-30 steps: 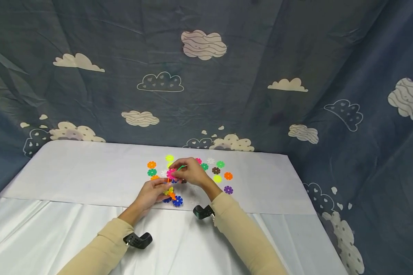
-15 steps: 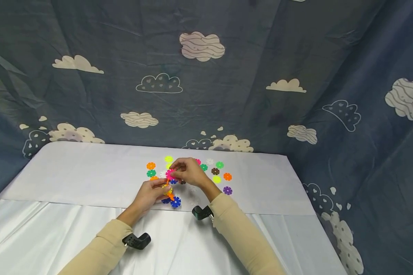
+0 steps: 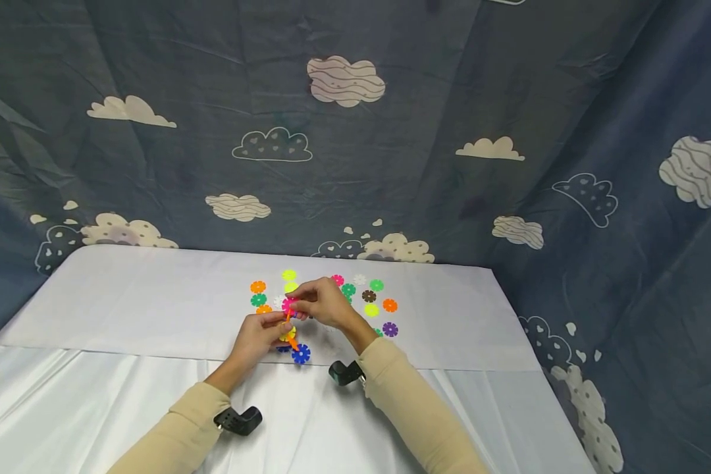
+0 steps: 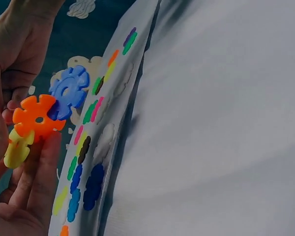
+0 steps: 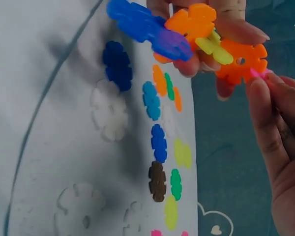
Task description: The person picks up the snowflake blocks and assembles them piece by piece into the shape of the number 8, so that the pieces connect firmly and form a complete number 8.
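My left hand (image 3: 257,337) grips a chain of notched, flower-shaped plastic discs slotted together. In the right wrist view the chain runs from a blue disc (image 5: 137,22) through an orange disc (image 5: 199,18) and a yellow disc (image 5: 214,49) to a second orange disc (image 5: 250,54). A purplish patch shows at the blue end. Between thumb and fingertips, my right hand (image 3: 327,304) pinches a pink disc (image 3: 288,305), its edge right at the upper orange disc. Fingers hide most of the pink disc in the right wrist view. Both hands are over the near part of the scattered discs.
Loose discs lie on the white table (image 3: 450,316) around the hands, among them a purple disc (image 3: 390,329), a brown disc (image 3: 369,296) and a green disc (image 3: 258,299). Several white discs (image 5: 110,110) blend into the cloth. A dark cloud-print curtain (image 3: 391,164) hangs behind.
Both hands have shifted slightly toward me with the chain and the pink disc. A green edge seen between the right fingers a second ago no longer shows.
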Available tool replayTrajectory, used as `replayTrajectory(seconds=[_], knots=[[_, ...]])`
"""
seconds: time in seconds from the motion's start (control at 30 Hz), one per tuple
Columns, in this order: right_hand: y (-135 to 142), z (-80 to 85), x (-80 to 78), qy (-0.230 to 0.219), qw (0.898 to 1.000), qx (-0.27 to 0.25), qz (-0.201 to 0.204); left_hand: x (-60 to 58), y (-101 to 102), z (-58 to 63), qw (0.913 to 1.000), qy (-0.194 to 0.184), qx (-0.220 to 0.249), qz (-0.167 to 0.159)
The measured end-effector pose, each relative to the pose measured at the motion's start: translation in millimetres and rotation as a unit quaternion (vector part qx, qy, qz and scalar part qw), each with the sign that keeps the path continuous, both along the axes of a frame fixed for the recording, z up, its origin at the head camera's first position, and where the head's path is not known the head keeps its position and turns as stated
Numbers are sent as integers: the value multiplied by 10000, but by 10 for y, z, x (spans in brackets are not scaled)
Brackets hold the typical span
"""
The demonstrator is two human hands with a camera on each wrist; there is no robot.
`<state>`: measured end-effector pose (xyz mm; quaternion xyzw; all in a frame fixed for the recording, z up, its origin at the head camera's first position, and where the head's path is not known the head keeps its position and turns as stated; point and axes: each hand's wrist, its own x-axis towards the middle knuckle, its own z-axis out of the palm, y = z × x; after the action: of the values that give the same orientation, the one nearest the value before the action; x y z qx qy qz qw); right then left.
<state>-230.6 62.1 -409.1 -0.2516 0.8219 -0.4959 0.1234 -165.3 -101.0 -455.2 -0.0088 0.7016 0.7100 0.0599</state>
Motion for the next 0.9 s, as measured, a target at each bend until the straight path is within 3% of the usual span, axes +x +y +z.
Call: replayTrajectory(seconds=[0.3,0.57,0.73,0.9], knots=[[34,-44,9,-148,9993,-95,327,-10,-6,18,9977,-428,-532,-52],[50,-128,0,-580,9950,-792,202,-5,-63,15,9982,-479,-350,-99],[49,-155,8,-639,9955,-642,281,-26,-78,30,9991,-356,-232,45],[92,-167,6,-321,9985,-357,275,-46,-61,37,9990,-331,-281,69]])
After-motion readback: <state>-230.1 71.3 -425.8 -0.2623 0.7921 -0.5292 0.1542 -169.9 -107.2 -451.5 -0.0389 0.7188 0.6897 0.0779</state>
